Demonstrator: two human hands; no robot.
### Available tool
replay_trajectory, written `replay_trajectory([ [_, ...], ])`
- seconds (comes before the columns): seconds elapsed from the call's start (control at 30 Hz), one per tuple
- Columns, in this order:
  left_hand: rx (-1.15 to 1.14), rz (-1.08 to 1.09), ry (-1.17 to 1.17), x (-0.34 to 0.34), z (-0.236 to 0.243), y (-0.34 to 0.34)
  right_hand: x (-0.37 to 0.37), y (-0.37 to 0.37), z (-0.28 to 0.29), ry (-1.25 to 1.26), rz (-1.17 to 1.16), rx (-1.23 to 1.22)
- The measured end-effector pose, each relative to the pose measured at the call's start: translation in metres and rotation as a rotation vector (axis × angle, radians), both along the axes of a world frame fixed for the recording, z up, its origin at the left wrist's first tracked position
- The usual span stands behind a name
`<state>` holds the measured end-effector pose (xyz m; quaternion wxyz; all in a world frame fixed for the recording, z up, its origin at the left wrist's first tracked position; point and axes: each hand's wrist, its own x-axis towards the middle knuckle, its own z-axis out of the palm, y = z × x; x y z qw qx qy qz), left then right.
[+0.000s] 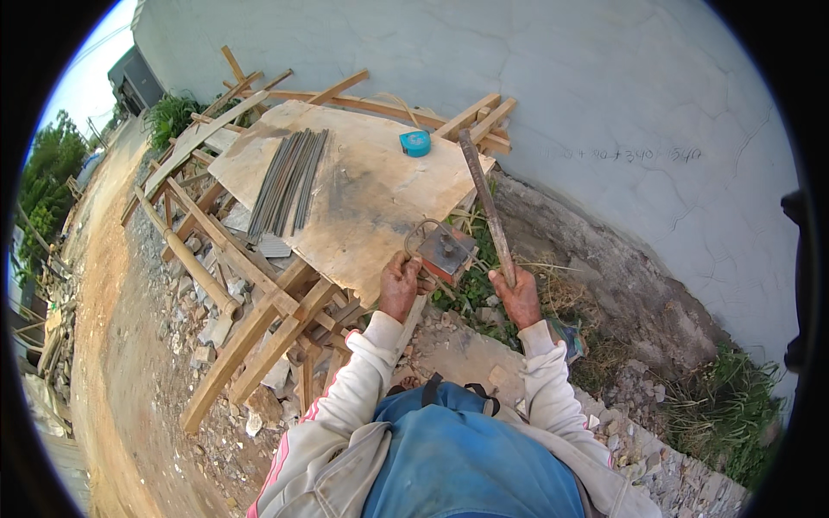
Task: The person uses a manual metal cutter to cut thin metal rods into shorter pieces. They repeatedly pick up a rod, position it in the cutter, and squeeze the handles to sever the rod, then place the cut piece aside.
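My left hand [401,287] is closed on a bent steel rod [416,230], which loops beside a small metal block fixture [447,252] with a reddish side, at the front edge of a worn plywood board [363,181]. My right hand [516,298] grips the lower end of a long rusty steel bar [485,194], raised just right of the fixture. On the board lie a bundle of straight steel rods [285,181], to the left, and a teal tape measure [414,144], near the back.
Timber beams [250,268] and a pole [199,272] stand around the board over rubble. A pale cracked wall [622,95] with handwriting runs behind and right, above weeds [734,414] and a rough ledge. A dirt path [108,285] runs along the left.
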<state>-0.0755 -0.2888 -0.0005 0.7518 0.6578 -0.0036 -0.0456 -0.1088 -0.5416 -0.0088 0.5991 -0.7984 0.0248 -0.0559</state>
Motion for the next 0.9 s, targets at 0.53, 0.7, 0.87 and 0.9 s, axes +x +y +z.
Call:
replay_trajectory([
  [0.53, 1.074, 0.332, -0.446, 0.034, 0.017, 0.013, 0.015, 0.006, -0.017, 0.045, -0.083, -0.297],
  [0.7, 1.179, 0.244, -0.596, 0.063, 0.000, 0.005, 0.015, 0.006, -0.019, 0.048, -0.065, -0.174],
  [0.87, 1.211, 0.216, -0.532, 0.065, -0.007, 0.005, -0.007, -0.012, 0.000, -0.022, -0.083, -0.273],
  [0.9, 1.241, 0.232, -0.535, 0.064, -0.009, 0.005, -0.012, -0.018, 0.007, -0.043, -0.064, -0.259],
])
